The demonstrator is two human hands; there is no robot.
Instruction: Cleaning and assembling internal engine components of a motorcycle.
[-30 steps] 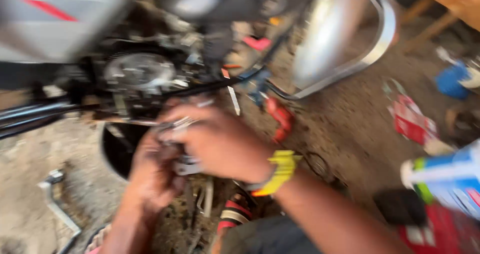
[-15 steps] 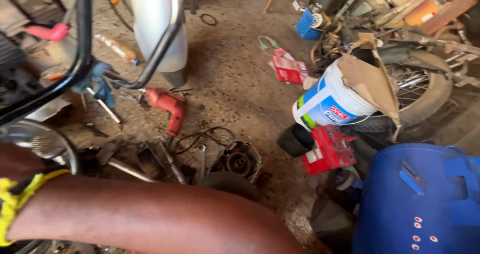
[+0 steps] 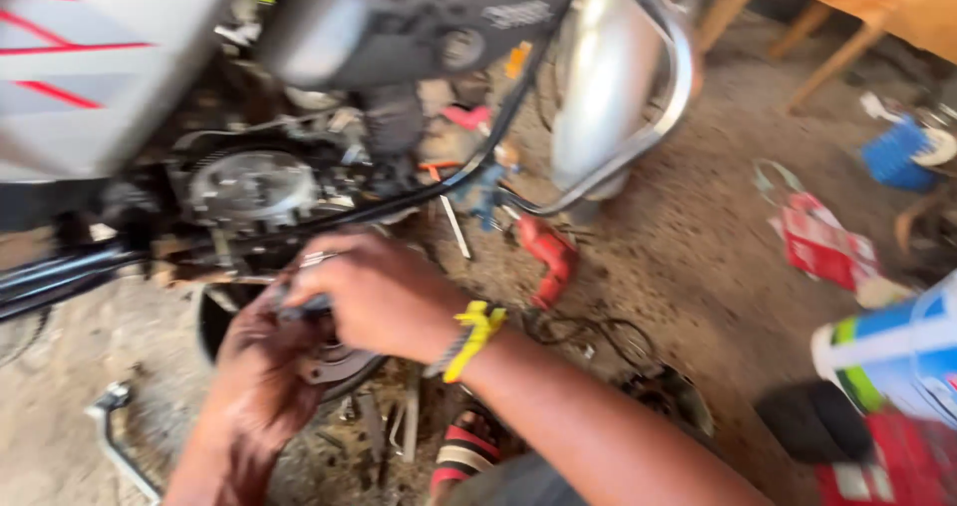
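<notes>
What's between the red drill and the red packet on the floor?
Head view: bare dirt floor between the red drill and the red packet.

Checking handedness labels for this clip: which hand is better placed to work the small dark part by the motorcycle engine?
Right, probably. The right hand lies on top, fingers pinching the small dark part below the engine. The left hand sits underneath, cupping and supporting. Blur hides the exact grip.

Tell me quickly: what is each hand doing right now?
Left hand: closed around a round metal part, partly hidden.
Right hand: closed on a small dark tool; blurred, kind unclear.
</notes>
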